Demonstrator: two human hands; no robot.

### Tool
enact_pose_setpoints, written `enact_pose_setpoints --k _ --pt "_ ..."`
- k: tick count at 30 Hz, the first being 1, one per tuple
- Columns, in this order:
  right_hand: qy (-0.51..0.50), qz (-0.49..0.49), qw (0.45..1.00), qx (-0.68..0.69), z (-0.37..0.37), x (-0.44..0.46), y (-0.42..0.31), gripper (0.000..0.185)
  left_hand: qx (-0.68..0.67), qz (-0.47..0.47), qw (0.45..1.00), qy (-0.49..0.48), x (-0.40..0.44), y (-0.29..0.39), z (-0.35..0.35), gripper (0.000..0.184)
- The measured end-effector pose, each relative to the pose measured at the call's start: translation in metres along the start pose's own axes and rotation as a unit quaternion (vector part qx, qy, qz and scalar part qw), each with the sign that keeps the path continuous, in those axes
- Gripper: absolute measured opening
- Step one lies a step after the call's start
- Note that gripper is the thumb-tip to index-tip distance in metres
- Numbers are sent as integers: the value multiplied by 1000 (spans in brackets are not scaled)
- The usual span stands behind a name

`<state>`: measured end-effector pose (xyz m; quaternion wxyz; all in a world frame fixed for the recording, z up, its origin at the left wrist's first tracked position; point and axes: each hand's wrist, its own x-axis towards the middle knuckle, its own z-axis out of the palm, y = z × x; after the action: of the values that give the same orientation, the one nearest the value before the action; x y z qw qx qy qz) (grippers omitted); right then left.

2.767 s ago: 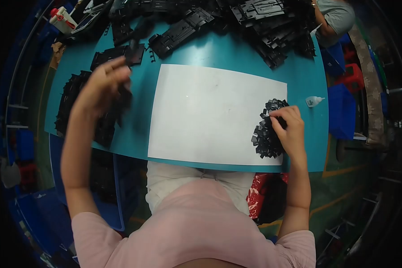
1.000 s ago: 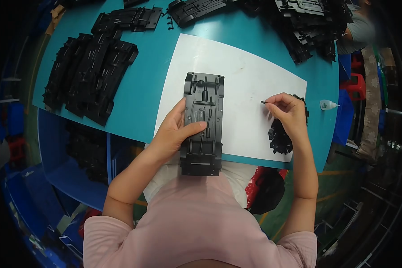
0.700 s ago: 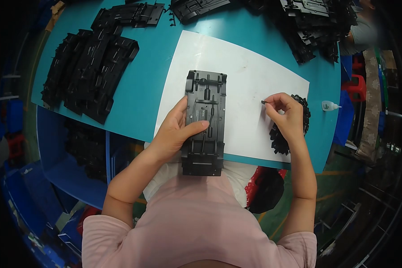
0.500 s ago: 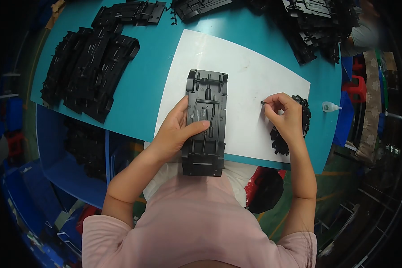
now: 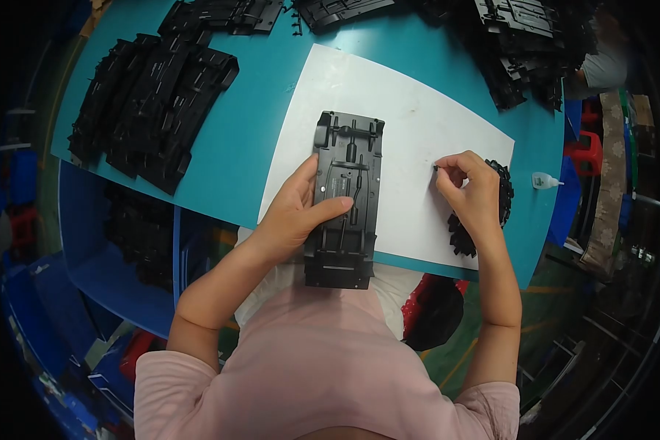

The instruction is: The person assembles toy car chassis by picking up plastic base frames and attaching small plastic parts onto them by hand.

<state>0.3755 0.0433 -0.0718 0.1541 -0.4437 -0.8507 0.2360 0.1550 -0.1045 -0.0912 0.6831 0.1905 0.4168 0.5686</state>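
My left hand (image 5: 295, 209) is closed around the left side of a black plastic chassis plate (image 5: 350, 176), its thumb lying across the moulded face. The plate points away from me, its near end over my lap. Over the right part of a white sheet (image 5: 411, 132), my right hand (image 5: 471, 187) pinches a tiny black part (image 5: 436, 168) between thumb and fingertips. That part is too small to name. A pile of small black toothed parts (image 5: 463, 238) lies beside and partly behind my right hand.
Black chassis plates (image 5: 154, 103) are stacked at the left of the teal table (image 5: 235, 176), with more black plates (image 5: 517, 44) at the far right. A small white bottle (image 5: 544, 180) lies near the right edge. A blue shelf (image 5: 117, 282) stands below left.
The chassis plate and my left hand have shifted slightly right in view. My right hand keeps its pinch, and the small part now shows less between the fingertips.
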Motion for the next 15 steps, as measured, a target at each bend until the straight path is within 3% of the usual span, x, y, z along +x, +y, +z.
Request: enact_pose_setpoints --k 7,9,10,11,13,15 --pt "-5 -8 1000 -5 -4 2 1 9 -7 -10 1000 -1 -1 3 4 55" --pt "-17 79 988 129 -10 0 8 9 -16 -16 1000 1 -3 5 7 53" --pt "-58 169 957 229 -18 -1 7 9 2 -10 1000 -4 -4 4 9 49" --pt "-59 168 957 229 -23 -1 5 9 20 -5 1000 -10 -5 4 12 46" --pt "-78 192 896 392 -30 -4 2 6 24 -1 1000 -11 -8 7 21 40" --pt "-70 184 888 417 -32 -8 -5 6 30 -11 999 -25 -9 10 27 38"
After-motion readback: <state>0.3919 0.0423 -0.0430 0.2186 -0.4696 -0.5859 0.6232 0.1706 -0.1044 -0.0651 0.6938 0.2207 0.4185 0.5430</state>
